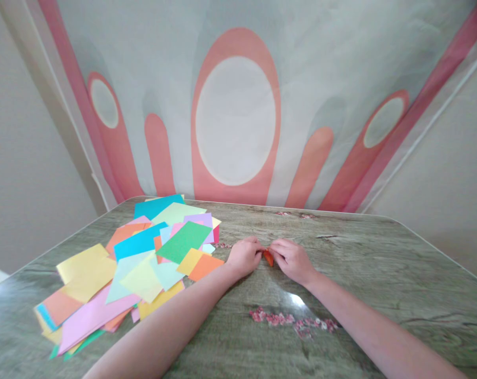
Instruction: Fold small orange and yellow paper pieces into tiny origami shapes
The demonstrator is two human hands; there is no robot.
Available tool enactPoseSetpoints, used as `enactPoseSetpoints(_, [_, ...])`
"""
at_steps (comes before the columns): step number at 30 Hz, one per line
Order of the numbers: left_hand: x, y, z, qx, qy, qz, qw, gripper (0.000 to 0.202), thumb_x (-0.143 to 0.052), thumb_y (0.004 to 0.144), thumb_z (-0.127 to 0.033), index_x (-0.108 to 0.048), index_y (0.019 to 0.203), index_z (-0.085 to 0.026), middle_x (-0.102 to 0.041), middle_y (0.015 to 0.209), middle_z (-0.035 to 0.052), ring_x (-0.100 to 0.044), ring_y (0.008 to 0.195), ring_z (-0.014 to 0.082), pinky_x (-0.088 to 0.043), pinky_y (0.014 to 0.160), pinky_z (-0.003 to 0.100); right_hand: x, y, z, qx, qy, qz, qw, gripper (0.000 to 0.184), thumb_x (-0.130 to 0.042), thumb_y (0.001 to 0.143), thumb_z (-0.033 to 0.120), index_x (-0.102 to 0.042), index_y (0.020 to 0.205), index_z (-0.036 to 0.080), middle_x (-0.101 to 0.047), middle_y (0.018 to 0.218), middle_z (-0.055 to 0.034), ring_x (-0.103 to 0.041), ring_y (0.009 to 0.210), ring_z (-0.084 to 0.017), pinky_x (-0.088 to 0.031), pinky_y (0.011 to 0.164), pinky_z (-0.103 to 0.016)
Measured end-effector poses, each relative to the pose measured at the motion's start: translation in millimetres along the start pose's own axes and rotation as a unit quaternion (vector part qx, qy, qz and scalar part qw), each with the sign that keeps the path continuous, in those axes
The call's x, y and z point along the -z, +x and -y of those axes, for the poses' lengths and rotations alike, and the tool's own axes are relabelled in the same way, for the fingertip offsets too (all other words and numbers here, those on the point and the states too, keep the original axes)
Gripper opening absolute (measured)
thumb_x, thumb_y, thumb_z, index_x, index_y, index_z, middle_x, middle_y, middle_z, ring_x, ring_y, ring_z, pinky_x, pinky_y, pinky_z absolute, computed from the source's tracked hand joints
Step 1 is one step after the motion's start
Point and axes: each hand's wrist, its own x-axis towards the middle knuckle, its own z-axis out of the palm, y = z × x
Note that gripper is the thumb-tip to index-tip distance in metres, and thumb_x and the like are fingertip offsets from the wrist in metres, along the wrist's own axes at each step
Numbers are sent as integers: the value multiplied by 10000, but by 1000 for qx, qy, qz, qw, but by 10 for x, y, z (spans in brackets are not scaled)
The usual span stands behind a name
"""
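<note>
Fingers of my left hand and right hand are pinched together on a small folded orange paper, one hand per side. Paper's near mid-worktop, right of the paper pile, one end poking out toward me. Fingertips cover the rest; can't tell how many layers each side has.

Risks, my read: piece is tiny, so uneven pull left vs right could skew a crease or tear it at a fold. One side slipping might let the layers spring open. Squeezing too hard would crush it. Left forearm lies across my view of the pile's near side, contact unclear; a careless sweep could drag loose sheets, with the orange sheet close by my left hand most exposed.

Pile: overlapping sheets at odd angles, green sheet near the top, pinks, blues, yellows around it.

Worktop: grey-green wood-grain look, pink blossom pattern on the near part, bright glare spot between my forearms, rounded far corners, pale edging.

Room: backdrop past the far edge, coral columns, big white oval in the middle. Plain pale walls both sides.
</note>
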Motion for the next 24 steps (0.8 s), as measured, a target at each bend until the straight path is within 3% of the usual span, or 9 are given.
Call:
enactPoseSetpoints(15, [-27, -2, 71, -18, -31, -15, 999, 267, -456, 766, -171, -666, 919, -231, -590, 875, 14, -552, 819, 141, -436, 776, 233, -14, -10, -21, 19, -17, 38, 999, 168, -478, 846, 215, -635, 905, 201, -628, 854, -45, -554, 802, -166, -424, 757, -304])
enactPoseSetpoints(24, [-8, 3, 94, -21, -6, 6, 1000, 327, -458, 746, -139, -676, 944, -281, -580, 899, 5, -541, 846, 146, -428, 806, 245, 35, 4, -26, 48, -33, 84, 995, 208, -463, 826, 174, -648, 922, 184, -600, 887, -67, -522, 841, -179, -413, 773, -321])
